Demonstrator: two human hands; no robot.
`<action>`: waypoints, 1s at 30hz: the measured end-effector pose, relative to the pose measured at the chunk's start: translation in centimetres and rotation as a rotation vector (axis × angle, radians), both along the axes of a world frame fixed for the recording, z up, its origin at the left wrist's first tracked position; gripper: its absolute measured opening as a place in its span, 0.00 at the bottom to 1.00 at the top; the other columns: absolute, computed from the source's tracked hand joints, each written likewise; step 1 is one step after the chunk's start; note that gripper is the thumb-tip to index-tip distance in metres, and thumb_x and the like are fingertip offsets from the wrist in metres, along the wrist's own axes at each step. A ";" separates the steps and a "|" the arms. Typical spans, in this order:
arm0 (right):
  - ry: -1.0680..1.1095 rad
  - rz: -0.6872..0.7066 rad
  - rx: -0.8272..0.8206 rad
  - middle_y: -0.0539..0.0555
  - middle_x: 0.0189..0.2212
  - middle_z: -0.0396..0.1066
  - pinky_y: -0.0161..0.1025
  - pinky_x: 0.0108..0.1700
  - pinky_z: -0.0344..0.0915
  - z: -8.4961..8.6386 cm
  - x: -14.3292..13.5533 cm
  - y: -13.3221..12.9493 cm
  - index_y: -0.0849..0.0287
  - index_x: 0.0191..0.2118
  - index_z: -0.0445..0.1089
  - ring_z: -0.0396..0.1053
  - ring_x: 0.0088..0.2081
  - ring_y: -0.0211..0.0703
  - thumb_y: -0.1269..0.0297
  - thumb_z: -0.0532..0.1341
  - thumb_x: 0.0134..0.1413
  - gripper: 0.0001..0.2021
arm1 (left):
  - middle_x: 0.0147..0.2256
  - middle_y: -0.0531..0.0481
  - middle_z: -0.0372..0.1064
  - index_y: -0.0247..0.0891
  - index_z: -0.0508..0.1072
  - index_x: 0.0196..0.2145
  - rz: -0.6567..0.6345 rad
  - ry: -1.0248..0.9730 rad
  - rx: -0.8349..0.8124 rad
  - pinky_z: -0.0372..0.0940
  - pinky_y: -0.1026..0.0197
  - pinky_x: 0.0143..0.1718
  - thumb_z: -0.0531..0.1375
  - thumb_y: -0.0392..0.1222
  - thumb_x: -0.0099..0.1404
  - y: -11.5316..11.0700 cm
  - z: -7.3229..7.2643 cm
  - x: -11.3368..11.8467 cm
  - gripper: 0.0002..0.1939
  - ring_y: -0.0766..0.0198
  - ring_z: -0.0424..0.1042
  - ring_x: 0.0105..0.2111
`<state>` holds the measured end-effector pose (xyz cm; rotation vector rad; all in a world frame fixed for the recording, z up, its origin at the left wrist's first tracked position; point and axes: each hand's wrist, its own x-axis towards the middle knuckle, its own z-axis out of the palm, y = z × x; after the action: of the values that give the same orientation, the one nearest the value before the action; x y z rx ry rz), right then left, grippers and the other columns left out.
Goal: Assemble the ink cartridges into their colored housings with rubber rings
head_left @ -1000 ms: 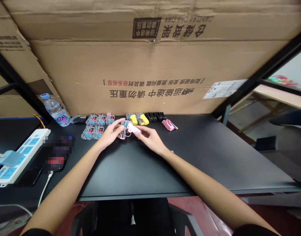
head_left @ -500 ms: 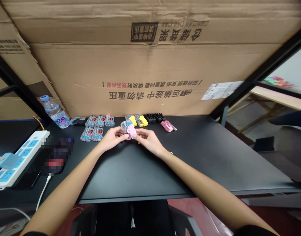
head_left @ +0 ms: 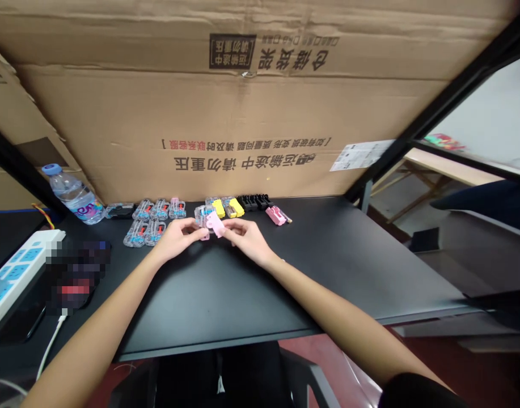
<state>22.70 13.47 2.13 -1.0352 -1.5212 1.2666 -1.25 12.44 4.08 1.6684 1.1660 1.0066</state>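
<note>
My left hand (head_left: pixel 177 238) pinches a clear plastic case (head_left: pixel 203 214) with blue and pink parts. Between the fingers of my right hand (head_left: pixel 248 241) is a flat pink piece (head_left: pixel 215 224), tilted and overlapping the case's right side. Both hands are raised over the black table (head_left: pixel 225 300). Behind them lie clear pieces with yellow parts (head_left: pixel 235 208) and a row of black parts (head_left: pixel 254 202). Pink parts (head_left: pixel 275 215) rest just beyond my right hand. Several clear cases with red and blue insides (head_left: pixel 160 209) stand in two rows left of my left hand.
A water bottle (head_left: pixel 75 194) leans at the back left. In front of it are a white power strip (head_left: pixel 24 266) and a blurred phone (head_left: pixel 81 275) with a white cable (head_left: pixel 51 343). A cardboard sheet (head_left: pixel 225 107) rises behind the table.
The view has shifted, so the scene sits further left. The pink piece is now turned to a steeper tilt and shows more apart from the clear case. Both hands keep their holds.
</note>
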 end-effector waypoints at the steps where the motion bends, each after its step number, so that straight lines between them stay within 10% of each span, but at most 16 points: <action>1: 0.012 -0.040 0.016 0.57 0.38 0.83 0.37 0.27 0.63 0.0 0.2 0.1 0.60 0.46 0.82 0.71 0.29 0.41 0.46 0.73 0.55 0.22 | 0.35 0.46 0.83 0.38 0.81 0.36 0.033 -0.013 0.010 0.75 0.53 0.44 0.69 0.58 0.64 0.1 0.0 -0.1 0.18 0.55 0.80 0.36; 9: -0.067 0.082 -0.020 0.59 0.39 0.82 0.36 0.27 0.68 -0.8 -0.2 -0.2 0.60 0.46 0.79 0.76 0.32 0.45 0.47 0.74 0.53 0.23 | 0.38 0.43 0.83 0.37 0.82 0.40 -0.094 0.072 -0.085 0.73 0.55 0.39 0.68 0.55 0.66 0.3 -1.5 0.1 0.17 0.57 0.79 0.33; 16: -0.147 0.104 -0.006 0.52 0.32 0.81 0.36 0.26 0.69 -1.6 -0.3 -0.2 0.59 0.58 0.71 0.69 0.21 0.36 0.53 0.69 0.59 0.25 | 0.27 0.55 0.78 0.42 0.63 0.57 0.078 0.042 -0.124 0.70 0.61 0.32 0.69 0.49 0.64 0.1 -1.3 0.1 0.29 0.60 0.79 0.27; 30: -0.401 0.236 0.268 0.55 0.43 0.83 0.38 0.38 0.69 -1.1 -0.2 -0.9 0.57 0.55 0.79 0.72 0.29 0.38 0.63 0.64 0.63 0.16 | 0.23 0.57 0.75 0.44 0.63 0.37 0.197 0.339 -0.063 0.63 0.61 0.30 0.64 0.51 0.68 0.6 -1.4 -1.0 0.14 0.62 0.74 0.21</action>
<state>22.54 12.58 1.01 -0.9917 -2.1080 1.0076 -2.22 13.01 2.65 1.7428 1.5940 0.8121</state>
